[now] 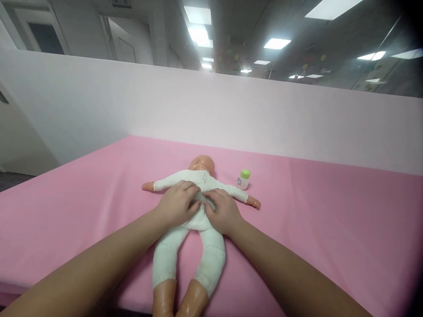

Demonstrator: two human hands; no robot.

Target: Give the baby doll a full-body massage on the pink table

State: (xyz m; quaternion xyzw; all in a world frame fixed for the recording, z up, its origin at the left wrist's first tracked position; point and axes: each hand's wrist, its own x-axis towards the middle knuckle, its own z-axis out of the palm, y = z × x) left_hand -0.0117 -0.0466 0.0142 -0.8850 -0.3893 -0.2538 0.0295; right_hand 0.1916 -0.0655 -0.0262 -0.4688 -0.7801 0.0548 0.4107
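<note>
A baby doll (205, 176) in a white cloth suit lies on its back on a pink padded surface (99, 198). Its head is at the far end, arms spread out and bare feet towards me. On the left of its belly rests my left hand (181, 202), fingers lightly bent, the thumb apart from them. My right hand (223, 210) lies on the other side of the belly in the same way, thumb apart. Both hands touch the cloth, and their fingertips almost meet at the middle. Neither grips anything that I can see.
A small jar with a green lid (244, 178) stands beside the doll's arm on the right. Behind the pink surface runs a low white wall (231, 114). Doors and ceiling lights show beyond it.
</note>
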